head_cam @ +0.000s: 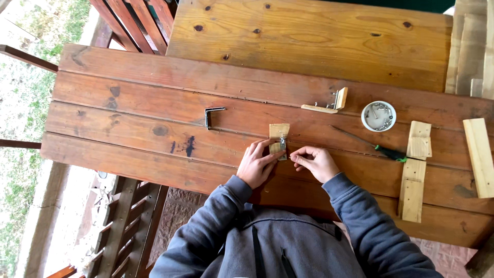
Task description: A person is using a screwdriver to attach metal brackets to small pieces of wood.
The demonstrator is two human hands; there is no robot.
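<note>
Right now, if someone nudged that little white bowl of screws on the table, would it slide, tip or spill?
The white bowl looks low and wide, so it would probably slide on the wooden table rather than tip. The metal screws inside likely make it heavy for its size. They lie loose, so a sharp push might rattle some out.
</note>
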